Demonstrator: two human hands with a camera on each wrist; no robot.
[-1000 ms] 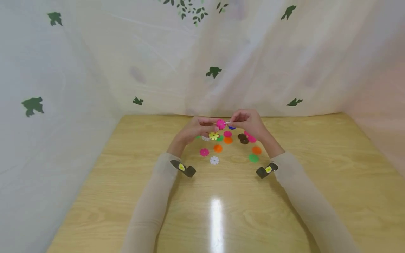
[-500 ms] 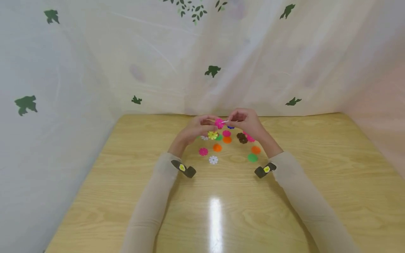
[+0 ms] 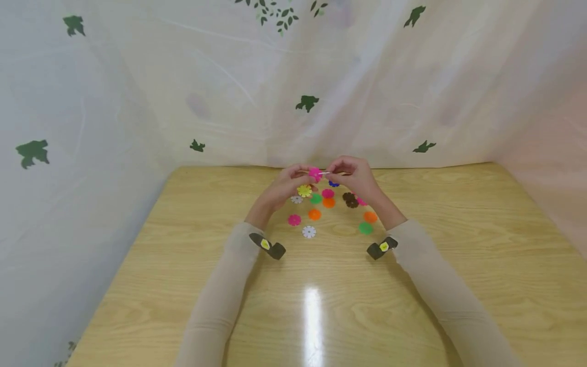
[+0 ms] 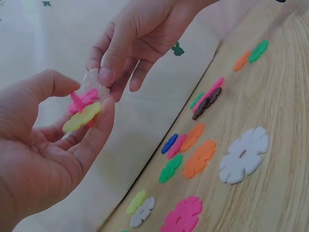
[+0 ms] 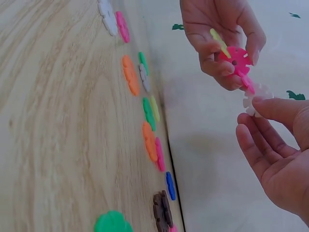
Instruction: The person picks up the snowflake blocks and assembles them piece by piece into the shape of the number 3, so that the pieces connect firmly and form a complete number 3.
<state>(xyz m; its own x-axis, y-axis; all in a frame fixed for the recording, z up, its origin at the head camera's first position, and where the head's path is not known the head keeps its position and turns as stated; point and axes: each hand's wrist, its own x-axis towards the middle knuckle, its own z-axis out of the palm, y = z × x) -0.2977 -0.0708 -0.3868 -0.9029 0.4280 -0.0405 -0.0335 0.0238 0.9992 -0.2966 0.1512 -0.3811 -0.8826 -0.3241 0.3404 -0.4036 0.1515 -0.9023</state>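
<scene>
In the head view my left hand [image 3: 277, 189] holds a small joined cluster of flower-shaped, notched plastic discs. A yellow disc [image 5: 219, 42] and pink discs [image 5: 235, 61] make up that cluster, set at angles to each other. Facing it, my right hand [image 3: 357, 178] pinches a white notched disc [image 5: 258, 94] between thumb and fingers. The white disc's edge meets the lower pink disc in the right wrist view. Both hands are raised over the far part of the table, and fingertips cover parts of the discs.
Loose discs lie on the wooden table [image 3: 339, 285]: a white one [image 3: 309, 232], a pink one [image 3: 294, 220], orange ones [image 3: 314, 214], a green one [image 3: 365, 228] and brown ones [image 3: 351, 203]. A pale curtain [image 3: 257, 102] with green bird shapes hangs behind the far edge.
The left hand has risen slightly and shifted a little left with the pink and yellow discs. The right hand, with the white disc, has followed slightly left, staying against the cluster.
</scene>
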